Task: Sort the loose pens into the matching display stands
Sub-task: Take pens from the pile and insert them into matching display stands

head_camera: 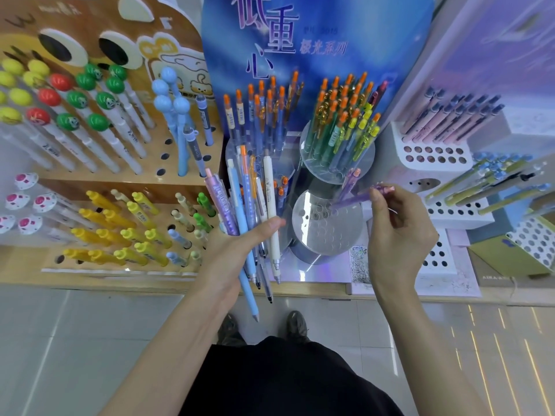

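Right hand pinches a purple pen by its cap end. The pen is slanted, tip pointing down-left at a hole in the round clear stand. Left hand grips a bundle of pens just beside the stand, with their tips pointing toward the person. The hands are apart.
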A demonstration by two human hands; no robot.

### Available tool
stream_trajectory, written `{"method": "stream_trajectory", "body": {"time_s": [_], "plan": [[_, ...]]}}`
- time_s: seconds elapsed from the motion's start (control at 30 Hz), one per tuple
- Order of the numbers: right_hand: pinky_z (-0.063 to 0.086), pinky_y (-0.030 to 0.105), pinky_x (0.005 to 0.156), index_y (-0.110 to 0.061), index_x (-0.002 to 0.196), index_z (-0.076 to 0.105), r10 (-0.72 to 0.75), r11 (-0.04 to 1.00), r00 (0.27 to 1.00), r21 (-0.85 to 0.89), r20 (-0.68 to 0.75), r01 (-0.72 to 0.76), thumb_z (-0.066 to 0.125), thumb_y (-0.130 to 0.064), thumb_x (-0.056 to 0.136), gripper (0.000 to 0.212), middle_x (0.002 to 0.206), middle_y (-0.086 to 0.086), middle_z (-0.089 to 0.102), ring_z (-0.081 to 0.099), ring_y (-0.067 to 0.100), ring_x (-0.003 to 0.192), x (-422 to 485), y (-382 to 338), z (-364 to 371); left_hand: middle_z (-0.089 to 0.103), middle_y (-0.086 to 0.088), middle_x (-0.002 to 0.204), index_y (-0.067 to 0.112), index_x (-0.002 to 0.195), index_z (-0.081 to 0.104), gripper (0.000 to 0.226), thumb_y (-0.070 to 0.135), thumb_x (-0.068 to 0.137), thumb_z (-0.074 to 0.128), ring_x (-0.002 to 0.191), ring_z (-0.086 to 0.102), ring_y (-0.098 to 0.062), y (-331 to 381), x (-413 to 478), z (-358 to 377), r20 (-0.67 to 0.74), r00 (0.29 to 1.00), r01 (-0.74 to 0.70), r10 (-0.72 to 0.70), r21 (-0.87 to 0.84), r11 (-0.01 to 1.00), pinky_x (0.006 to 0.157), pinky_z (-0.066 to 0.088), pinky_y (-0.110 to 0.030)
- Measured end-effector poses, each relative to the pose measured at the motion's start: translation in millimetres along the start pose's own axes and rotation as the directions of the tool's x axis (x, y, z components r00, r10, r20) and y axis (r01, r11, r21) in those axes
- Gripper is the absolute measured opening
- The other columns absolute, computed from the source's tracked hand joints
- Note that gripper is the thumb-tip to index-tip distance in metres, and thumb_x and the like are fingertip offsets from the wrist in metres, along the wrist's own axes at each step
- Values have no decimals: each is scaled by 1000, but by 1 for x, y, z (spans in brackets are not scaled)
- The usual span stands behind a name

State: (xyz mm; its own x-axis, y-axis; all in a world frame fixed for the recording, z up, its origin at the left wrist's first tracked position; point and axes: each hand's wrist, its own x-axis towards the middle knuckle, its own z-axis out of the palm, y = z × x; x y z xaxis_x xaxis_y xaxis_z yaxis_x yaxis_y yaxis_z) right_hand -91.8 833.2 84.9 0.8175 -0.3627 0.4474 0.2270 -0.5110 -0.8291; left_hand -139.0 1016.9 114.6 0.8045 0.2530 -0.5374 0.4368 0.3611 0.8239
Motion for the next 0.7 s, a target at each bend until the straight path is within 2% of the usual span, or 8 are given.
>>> {"method": "stream_trajectory", "body": {"time_s": [0.07,0.13,0.27,0.37,0.47,0.6,0.7], "plan": [[49,15,76,-13,99,65,27,999,999,43,17,-28,63,-14,90,9,89,0,63,61,12,81,-1,-1,1,74,-5,98,21,93,71,54,35,42,82,95,70,-13,-1,0,0,-1,1000,-4,4,-2,1000,91,49,-34],[51,19,76,-12,98,67,13,998,999,62,47,-16,64,-14,89,9,88,1,63,61,11,81,1,-3,6,74,-4,99,20,98,71,57,34,43,82,96,69,-12,-1,0,1,4,1000,-5,5,2,1000,88,49,-31],[50,17,72,0,97,68,-174,984,980,-28,101,178,64,-12,89,15,85,9,66,58,10,78,12,-4,21,74,-3,99,14,104,70,65,36,43,82,95,69,-9,-3,-1,3,6,1000,-5,5,24,1000,85,48,-29],[48,16,72,2,96,67,-241,967,966,-65,96,247,66,-7,87,13,84,13,66,57,10,79,12,-2,27,74,-4,99,16,102,70,65,36,42,82,95,69,-12,-4,-2,3,4,1000,-10,10,17,1000,89,50,-33],[48,14,73,3,97,67,-244,966,968,-70,57,248,64,-9,89,15,85,14,66,57,10,80,12,1,28,74,-5,100,17,101,70,63,36,42,82,97,69,-13,-4,-2,3,8,1000,-11,11,17,1000,92,49,-35],[48,20,68,3,96,67,-209,974,978,-89,21,210,63,-12,90,16,83,13,65,56,12,76,12,4,24,74,-6,99,23,89,74,48,34,43,82,96,69,-13,-3,-2,1,22,1000,-6,6,-2,1000,90,49,-34],[47,18,67,1,96,66,-170,981,985,-96,-25,167,63,-13,90,15,81,12,65,55,12,73,9,5,22,74,-5,99,15,98,71,58,33,44,81,95,69,-11,-3,-1,1,17,1000,-8,8,-2,1000,88,49,-29]]}}
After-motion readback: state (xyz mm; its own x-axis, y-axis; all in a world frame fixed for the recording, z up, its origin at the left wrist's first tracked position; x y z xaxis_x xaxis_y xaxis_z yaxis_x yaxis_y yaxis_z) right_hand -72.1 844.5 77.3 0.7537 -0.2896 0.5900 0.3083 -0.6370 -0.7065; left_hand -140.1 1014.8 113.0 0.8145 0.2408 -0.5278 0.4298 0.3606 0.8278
